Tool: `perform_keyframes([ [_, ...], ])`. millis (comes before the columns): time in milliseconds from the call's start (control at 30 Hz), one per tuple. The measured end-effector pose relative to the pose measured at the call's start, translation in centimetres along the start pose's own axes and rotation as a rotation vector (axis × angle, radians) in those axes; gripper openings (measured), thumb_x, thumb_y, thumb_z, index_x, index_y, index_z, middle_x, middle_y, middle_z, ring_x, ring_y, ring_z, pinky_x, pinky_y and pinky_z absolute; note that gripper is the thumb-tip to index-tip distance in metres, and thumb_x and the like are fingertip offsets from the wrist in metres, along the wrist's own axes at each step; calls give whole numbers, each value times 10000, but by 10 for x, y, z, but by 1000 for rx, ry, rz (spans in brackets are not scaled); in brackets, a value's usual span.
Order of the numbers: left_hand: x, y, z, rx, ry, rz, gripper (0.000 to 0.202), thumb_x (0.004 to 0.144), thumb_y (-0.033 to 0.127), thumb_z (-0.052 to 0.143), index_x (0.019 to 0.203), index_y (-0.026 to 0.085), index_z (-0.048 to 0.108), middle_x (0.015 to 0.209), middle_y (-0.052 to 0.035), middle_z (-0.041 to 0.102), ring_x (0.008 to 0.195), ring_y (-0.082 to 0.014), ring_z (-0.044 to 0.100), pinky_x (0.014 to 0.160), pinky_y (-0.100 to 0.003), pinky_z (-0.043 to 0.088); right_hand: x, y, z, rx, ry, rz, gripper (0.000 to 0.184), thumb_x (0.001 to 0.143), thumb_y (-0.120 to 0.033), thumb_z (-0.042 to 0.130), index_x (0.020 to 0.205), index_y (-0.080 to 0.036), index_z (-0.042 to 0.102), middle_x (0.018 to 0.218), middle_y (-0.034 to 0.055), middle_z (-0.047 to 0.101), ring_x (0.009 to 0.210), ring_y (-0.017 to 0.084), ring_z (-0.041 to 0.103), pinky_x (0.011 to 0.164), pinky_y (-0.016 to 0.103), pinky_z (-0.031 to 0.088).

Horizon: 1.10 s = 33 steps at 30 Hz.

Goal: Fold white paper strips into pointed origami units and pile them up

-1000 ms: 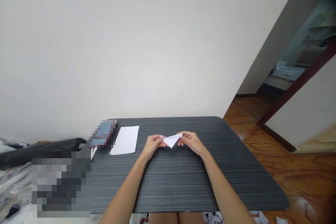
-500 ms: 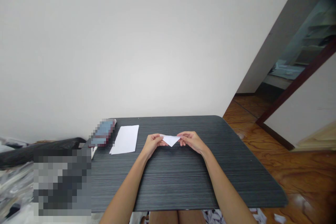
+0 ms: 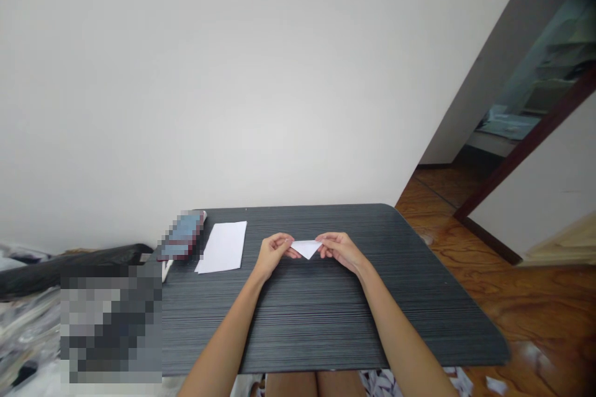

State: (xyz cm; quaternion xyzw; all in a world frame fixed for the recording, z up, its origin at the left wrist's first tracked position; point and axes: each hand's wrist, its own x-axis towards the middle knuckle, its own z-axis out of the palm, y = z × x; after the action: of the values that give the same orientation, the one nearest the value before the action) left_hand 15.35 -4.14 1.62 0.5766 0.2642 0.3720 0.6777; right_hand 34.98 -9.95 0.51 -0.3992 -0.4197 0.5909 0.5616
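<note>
A small piece of white paper [image 3: 307,249], folded to a triangle with its point toward me, is held above the dark table [image 3: 316,316]. My left hand [image 3: 275,252] pinches its left corner between thumb and fingers. At the right corner, my right hand [image 3: 340,249] grips it the same way. To the left of my hands lies a stack of white paper sheets [image 3: 222,247], flat on the table.
A blurred-out object [image 3: 182,236] rests at the table's left back corner. The white wall [image 3: 279,87] rises right behind the table. Plastic-wrapped items [image 3: 28,329] are heaped on the left. White paper scraps [image 3: 379,383] lie beneath the front edge.
The folded paper has shifted slightly to the right, and the left hand's fingers have moved a little with it. Both hands keep hold of its corners.
</note>
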Motion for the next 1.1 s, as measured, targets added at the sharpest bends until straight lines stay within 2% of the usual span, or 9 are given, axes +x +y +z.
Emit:
perform_keyframes([
  [167,-2,3,3,-136,47,20,332,667,304,611,881,55,561,770,-134,660,751,-214,626,729,-313,473,-1,-1,0,71,25,-22,255,610,-253,667,834,-132,640,729,78,659,648,128,596,538,211,396],
  [267,0,1,3,-109,90,34,344,657,308,619,892,60,571,788,-125,655,744,-204,624,716,-308,472,1,2,4,49,88,-61,258,613,-288,661,817,-133,638,740,83,654,643,140,597,491,210,374],
  [433,5,-8,-5,263,283,130,250,669,333,582,790,119,632,697,-50,613,575,-124,565,482,-207,418,6,13,8,-245,266,-155,229,642,-355,612,656,-127,629,602,43,616,467,103,519,411,213,328],
  [500,6,-10,-9,433,363,186,188,652,314,594,715,148,653,733,-38,601,595,-112,534,492,-196,398,9,18,6,-378,352,-204,215,616,-354,626,630,-139,630,602,36,614,501,119,524,467,238,382],
  [567,6,-13,-11,559,388,206,146,649,289,592,680,164,660,719,-28,595,593,-110,510,532,-206,394,12,23,4,-459,430,-240,205,593,-350,635,644,-151,638,638,45,627,577,153,549,550,276,427],
  [700,6,-19,-13,727,374,201,111,667,239,564,670,168,650,634,-16,572,569,-115,484,573,-228,385,13,30,3,-592,489,-264,187,612,-319,603,706,-161,638,623,36,614,581,159,544,595,299,443],
  [800,5,-23,-13,901,309,227,119,690,192,530,648,157,635,612,-14,531,568,-114,466,583,-235,377,10,30,6,-809,481,-296,132,662,-267,548,696,-168,628,599,23,576,543,137,508,570,277,426],
  [933,2,-22,-12,1104,180,319,185,752,164,450,678,148,619,698,-37,508,692,-140,474,662,-261,385,4,28,12,-1086,423,-391,166,724,-198,468,638,-170,607,617,30,522,562,135,474,563,266,397],
  [1100,-9,-11,-12,1300,21,373,239,802,208,394,746,147,618,811,-66,495,791,-164,455,720,-296,374,-8,26,21,-1296,313,-473,229,790,-150,379,703,-169,590,739,63,510,734,173,477,676,296,402],
])
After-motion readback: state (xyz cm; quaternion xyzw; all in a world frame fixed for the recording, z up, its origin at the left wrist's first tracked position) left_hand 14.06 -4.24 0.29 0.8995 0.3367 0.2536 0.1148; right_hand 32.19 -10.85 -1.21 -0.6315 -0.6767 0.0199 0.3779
